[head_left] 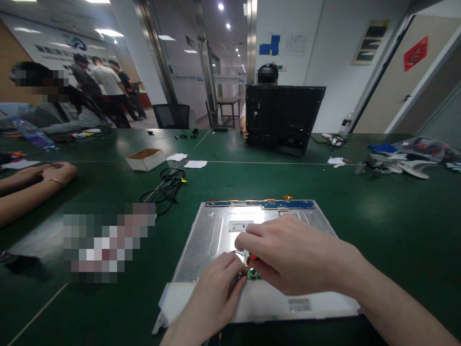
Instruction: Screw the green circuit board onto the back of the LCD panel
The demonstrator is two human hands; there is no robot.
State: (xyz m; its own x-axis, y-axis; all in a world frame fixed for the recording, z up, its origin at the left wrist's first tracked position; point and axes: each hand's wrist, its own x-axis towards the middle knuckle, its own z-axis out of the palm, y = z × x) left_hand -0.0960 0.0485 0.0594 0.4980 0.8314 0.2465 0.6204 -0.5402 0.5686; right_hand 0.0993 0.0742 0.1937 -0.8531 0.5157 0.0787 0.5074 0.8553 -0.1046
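A silver metal display panel point(216, 226) lies flat on the green table point(389, 216), with a blue circuit strip point(259, 204) along its far edge. Both my hands meet over the panel's near half. My left hand point(212, 293) pinches a small green circuit board point(251, 274) with curled fingers. My right hand point(291, 254) is closed over the same spot, gripping something with a red part that I cannot make out. The board is mostly hidden under my fingers.
A black cable point(165, 187) and an open cardboard box point(146, 158) lie beyond the panel on the left. A person holds a black monitor shell point(283, 117) upright at the far side. Another person's arms point(36, 185) rest at left. Parts clutter the far right point(406, 158).
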